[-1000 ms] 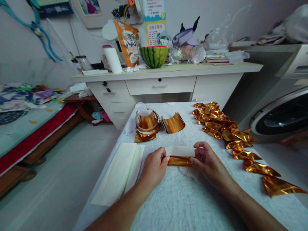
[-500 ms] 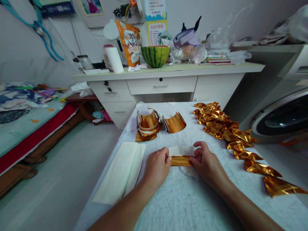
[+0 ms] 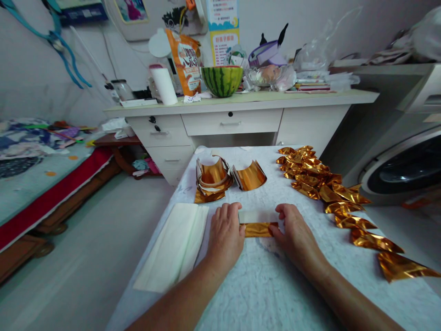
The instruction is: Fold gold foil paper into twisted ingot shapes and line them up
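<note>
A sheet of gold foil paper (image 3: 259, 230) lies on the cloth-covered table in front of me, its near part folded over to show gold and its far strip pale. At its left end my left hand (image 3: 225, 232) grips the edge, thumb on the gold fold. My right hand (image 3: 294, 232) pinches the right end between thumb and curled fingers. Beyond them stand a curled stack of gold foil sheets (image 3: 212, 177) and a smaller curved stack (image 3: 251, 176). Folded gold foil pieces (image 3: 310, 177) form a long row on the right.
Left of my hands lies a pile of whitish paper (image 3: 172, 248) on the tablecloth (image 3: 241, 294). A desk (image 3: 234, 105) holding a cut watermelon (image 3: 222, 80) and an orange bag (image 3: 186, 64) stands behind. At right is a washing machine (image 3: 403, 133); at left, a bed (image 3: 51, 184).
The fingers of my left hand have stretched further forward along the sheet's left edge. My right hand has shifted slightly. The sheet remains in place between them.
</note>
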Tool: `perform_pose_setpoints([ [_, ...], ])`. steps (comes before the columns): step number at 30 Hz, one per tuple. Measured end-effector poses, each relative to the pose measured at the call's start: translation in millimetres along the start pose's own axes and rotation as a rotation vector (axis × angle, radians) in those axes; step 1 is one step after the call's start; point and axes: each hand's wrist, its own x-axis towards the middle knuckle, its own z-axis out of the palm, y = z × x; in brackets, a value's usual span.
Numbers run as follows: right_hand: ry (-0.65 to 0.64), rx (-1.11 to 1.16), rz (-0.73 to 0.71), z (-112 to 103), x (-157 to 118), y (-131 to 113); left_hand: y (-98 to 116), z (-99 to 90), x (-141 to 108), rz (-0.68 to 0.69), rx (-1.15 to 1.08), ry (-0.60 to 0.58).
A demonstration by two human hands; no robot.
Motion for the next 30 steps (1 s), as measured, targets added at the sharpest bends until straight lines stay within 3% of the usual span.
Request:
perform_pose_setpoints([
  [4,-0.144,-0.023,-0.177,-5,3,-4,-5,0.4,4,0.205,-0.055,-0.162],
  [7,-0.212,-0.031,-0.219,-5,4,-6,-8,2.3,6,0.262,-0.100,-0.235],
  [12,-0.215,-0.086,-0.181,-3,2,-12,-6,2.6,6,0.207,-0.176,-0.213],
  [17,-0.170,-0.205,-0.133,-2,-1,-24,1,3.3,5,0.124,-0.112,-0.199],
  [30,-0.118,-0.405,-0.141,3,-7,-35,-5,-9.5,-6,0.024,-0.061,-0.313],
])
